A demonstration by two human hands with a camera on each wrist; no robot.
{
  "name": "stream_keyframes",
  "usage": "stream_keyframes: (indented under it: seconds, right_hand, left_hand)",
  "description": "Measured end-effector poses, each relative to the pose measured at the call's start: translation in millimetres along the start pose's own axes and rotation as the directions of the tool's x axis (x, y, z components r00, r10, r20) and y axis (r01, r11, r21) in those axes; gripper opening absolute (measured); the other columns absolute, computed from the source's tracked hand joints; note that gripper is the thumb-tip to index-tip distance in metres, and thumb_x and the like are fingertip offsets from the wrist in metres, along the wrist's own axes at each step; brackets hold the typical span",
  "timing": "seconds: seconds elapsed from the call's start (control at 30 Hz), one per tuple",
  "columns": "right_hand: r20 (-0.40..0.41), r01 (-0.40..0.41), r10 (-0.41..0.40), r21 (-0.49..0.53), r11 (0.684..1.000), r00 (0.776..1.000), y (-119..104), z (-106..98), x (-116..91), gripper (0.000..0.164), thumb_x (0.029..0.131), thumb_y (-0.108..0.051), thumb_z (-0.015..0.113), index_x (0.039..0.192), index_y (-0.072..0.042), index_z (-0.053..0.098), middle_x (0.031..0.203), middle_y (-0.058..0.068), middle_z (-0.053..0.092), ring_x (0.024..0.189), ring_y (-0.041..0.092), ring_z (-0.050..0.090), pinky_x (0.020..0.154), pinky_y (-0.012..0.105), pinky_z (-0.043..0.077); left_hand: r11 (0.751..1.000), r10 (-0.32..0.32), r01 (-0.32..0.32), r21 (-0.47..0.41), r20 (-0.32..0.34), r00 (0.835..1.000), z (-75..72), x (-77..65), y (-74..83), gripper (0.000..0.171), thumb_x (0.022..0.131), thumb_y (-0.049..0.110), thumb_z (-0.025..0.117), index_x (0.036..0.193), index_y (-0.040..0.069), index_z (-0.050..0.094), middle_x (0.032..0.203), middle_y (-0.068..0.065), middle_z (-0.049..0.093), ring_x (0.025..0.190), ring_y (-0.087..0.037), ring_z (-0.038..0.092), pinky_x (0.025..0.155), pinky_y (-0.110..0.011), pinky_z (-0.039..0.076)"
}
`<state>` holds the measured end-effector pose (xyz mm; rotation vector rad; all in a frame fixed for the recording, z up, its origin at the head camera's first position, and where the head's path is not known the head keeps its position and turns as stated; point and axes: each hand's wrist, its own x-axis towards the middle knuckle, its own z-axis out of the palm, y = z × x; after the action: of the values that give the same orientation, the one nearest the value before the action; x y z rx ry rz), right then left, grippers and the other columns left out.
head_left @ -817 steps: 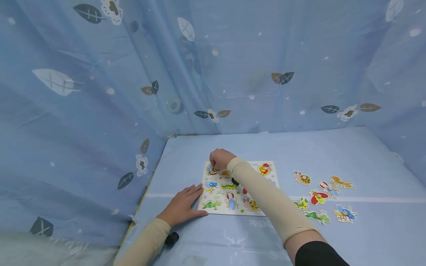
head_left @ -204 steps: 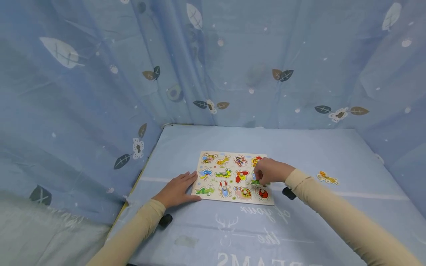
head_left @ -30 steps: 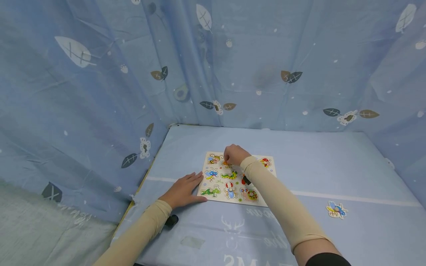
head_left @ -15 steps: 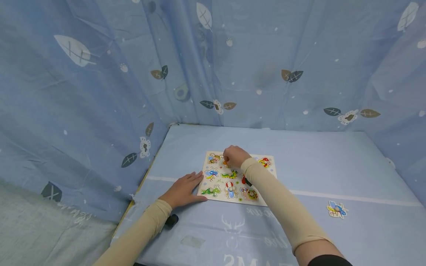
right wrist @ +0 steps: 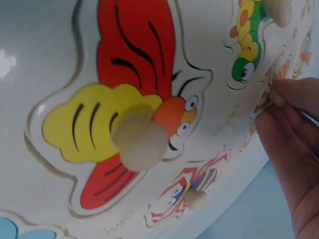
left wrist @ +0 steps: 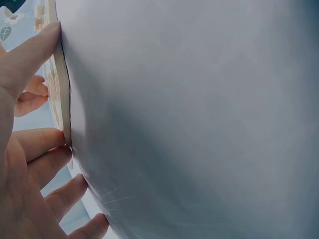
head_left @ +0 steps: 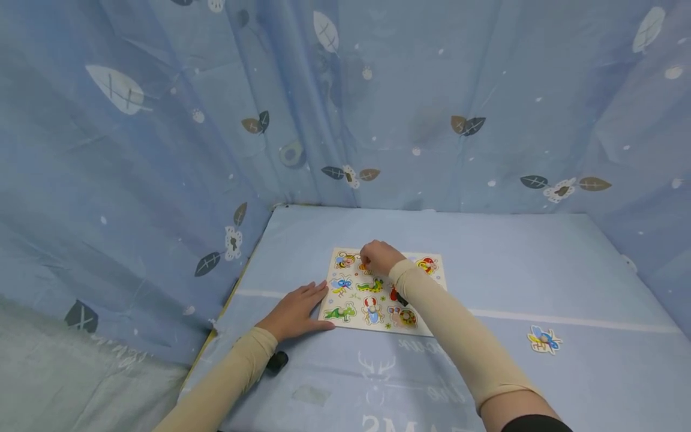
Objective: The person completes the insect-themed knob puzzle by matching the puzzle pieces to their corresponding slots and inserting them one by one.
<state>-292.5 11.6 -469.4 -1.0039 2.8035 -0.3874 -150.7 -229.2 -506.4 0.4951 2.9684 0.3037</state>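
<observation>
A pale peg puzzle board [head_left: 335, 300] printed with insects lies on the table. My left hand [head_left: 296, 312] rests flat at its left side, fingers extended. In the left wrist view, thumb and index fingertips touch the board's edge [left wrist: 63, 89]. My right hand [head_left: 382, 257] reaches over the top row. In the right wrist view, thumb and fingers pinch the wooden knob [right wrist: 276, 97] of an orange wasp puzzle piece, partly hidden by the fingers. Close by are the red-winged firefly piece [right wrist: 134, 45], spider piece [right wrist: 192, 186] and green caterpillar piece [right wrist: 246, 55], knobs up.
A blue mosquito puzzle piece [head_left: 544, 340] lies loose on the table to the right of the board. A blue patterned curtain [head_left: 410, 108] hangs behind and to the left. The right forearm covers the board's lower right part.
Several loose pieces at the right have gone onto the board. The wasp piece lay at the right 6.8 s ago; my right hand now pinches it on the top row. Little moved in the last second.
</observation>
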Motion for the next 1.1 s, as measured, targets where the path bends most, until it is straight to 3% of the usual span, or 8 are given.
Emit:
stream_keyframes:
  seconds: [0.2,0.37,0.6,0.83,1.1]
  right_hand:
    - [0.020,-0.001,0.000,0.038,0.999,1.000,19,-15,-17,0.018,0.090,-0.005,0.067,0.107,-0.009,0.074,0.110,0.005,0.071,0.101,0.021,0.066,0.085,0.035,0.056]
    - [0.034,-0.055,0.053,0.080,0.995,0.998,63,-34,-47,0.020,0.086,-0.010,0.075,0.106,-0.010,0.074,0.106,0.005,0.072,0.093,0.018,0.067,0.078,0.033,0.057]
    - [0.097,-0.185,0.179,0.050,0.981,0.979,110,-62,-115,0.022,0.079,-0.008,0.079,0.101,-0.008,0.075,0.100,0.006,0.074,0.087,0.017,0.066,0.079,0.036,0.058]
    - [0.138,-0.266,0.254,0.080,0.961,0.957,151,-60,-195,0.020,0.078,-0.009,0.079,0.097,-0.009,0.075,0.098,0.005,0.073,0.083,0.015,0.065,0.074,0.034,0.058]
    - [0.080,-0.246,0.241,0.075,0.966,0.967,154,-49,-293,0.010,0.079,-0.009,0.076,0.080,-0.016,0.069,0.081,-0.007,0.066,0.073,0.007,0.060,0.061,0.026,0.052]
  left_hand:
    - [1.000,-0.004,0.004,-0.004,-0.005,1.000,0.9,-0.4,4.6,0.098,0.077,0.077,0.059,0.152,0.018,0.036,0.159,0.007,0.030,0.147,-0.027,0.029,0.116,-0.051,0.032]
    - [1.000,0.022,-0.022,0.003,-0.026,0.999,1.9,0.2,5.6,0.098,0.077,0.076,0.059,0.151,0.016,0.037,0.159,0.005,0.032,0.146,-0.027,0.031,0.116,-0.051,0.033]
    - [0.999,0.031,-0.031,-0.012,-0.019,0.999,-3.9,-2.9,5.6,0.097,0.078,0.074,0.060,0.151,0.015,0.037,0.159,0.003,0.032,0.146,-0.029,0.032,0.116,-0.051,0.033]
    - [0.999,0.034,-0.034,-0.010,-0.036,0.999,-4.8,-6.2,1.0,0.097,0.078,0.073,0.061,0.151,0.014,0.037,0.158,0.003,0.033,0.146,-0.028,0.032,0.115,-0.053,0.034]
    - [0.999,0.051,-0.051,-0.017,-0.022,0.998,-2.7,-1.4,0.3,0.098,0.078,0.075,0.060,0.151,0.014,0.037,0.159,0.003,0.032,0.146,-0.028,0.031,0.115,-0.052,0.032]
